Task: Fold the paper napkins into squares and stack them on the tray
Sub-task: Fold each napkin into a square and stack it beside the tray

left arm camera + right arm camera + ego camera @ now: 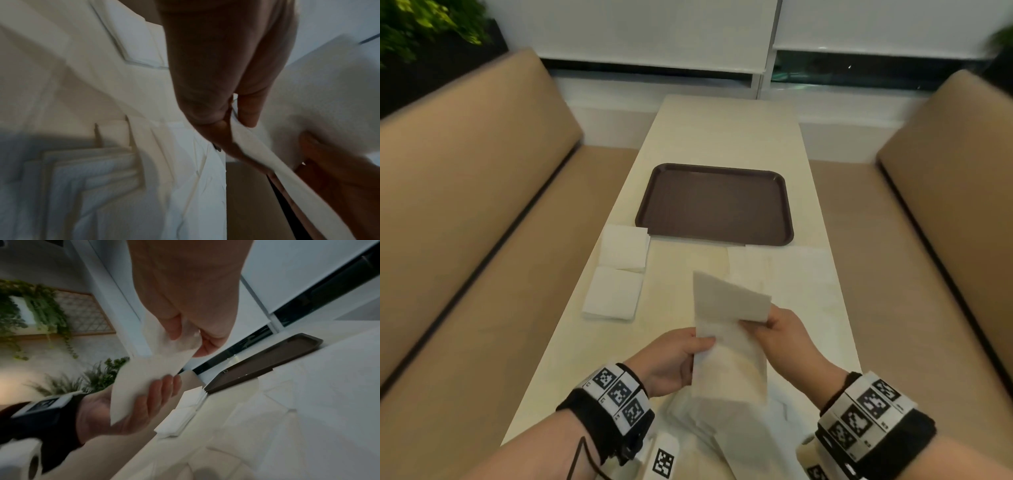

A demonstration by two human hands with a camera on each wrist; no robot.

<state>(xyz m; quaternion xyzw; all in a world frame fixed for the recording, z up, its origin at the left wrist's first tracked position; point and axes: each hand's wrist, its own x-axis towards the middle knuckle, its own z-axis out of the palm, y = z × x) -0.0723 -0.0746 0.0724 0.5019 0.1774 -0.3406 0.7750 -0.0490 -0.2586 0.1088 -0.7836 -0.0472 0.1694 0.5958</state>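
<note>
Both hands pinch one napkin [729, 329] in mid-air at lower centre of the head view: left hand [671, 359] on its left edge, right hand [780, 337] on the flap, likely to align edges. Two folded squares [619, 270] wait left of the bare tray [714, 205].

Tan benches [465, 192] flank table [722, 137]; plants [421, 24] behind.

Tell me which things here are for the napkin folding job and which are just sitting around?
For the job:
- napkin held up by the left hand and right hand
- two folded napkin piles on the table
- brown tray, nothing on it
- unfolded napkins near the person

Just around:
- tan benches
- green plants
- window blinds
</note>
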